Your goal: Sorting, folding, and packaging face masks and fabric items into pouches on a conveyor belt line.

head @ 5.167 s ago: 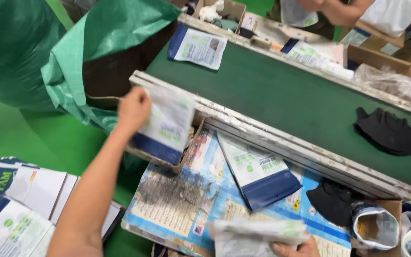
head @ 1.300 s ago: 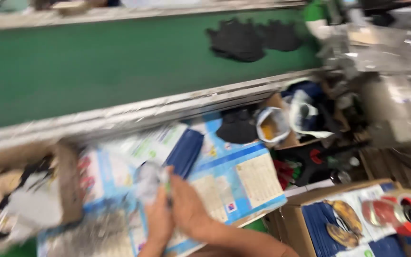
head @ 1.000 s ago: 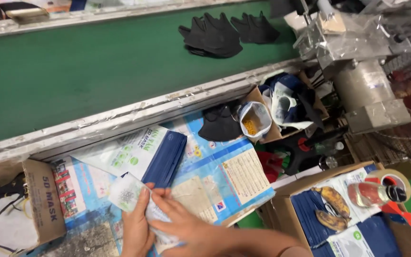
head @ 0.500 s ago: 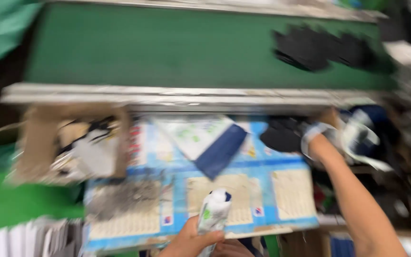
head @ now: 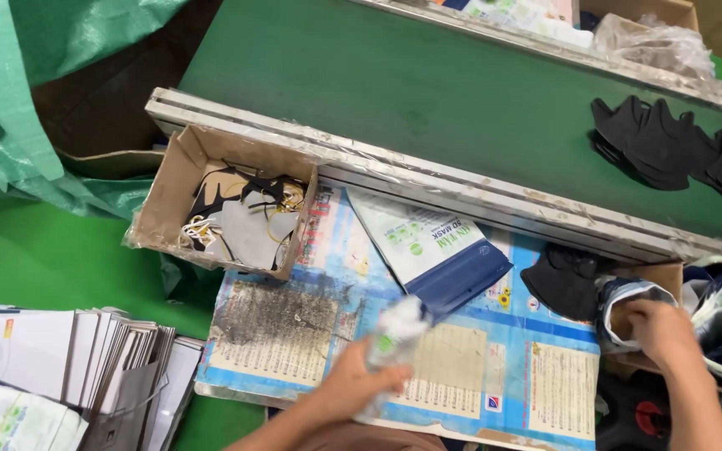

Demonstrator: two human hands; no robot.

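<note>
My left hand (head: pixel 353 386) has its fingers closed around a blurred white packet (head: pixel 393 330). My right hand (head: pixel 663 331) dips into a taped cardboard box (head: pixel 658 276); its grip I can't tell.

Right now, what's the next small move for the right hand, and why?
Probably lift one item out of the lined box toward the pouch. The right hand is already in that box, and the left hand holds the pouch over the mat.

Both forearms are bare, with no sleeves, gloves, rings or watch.
</note>
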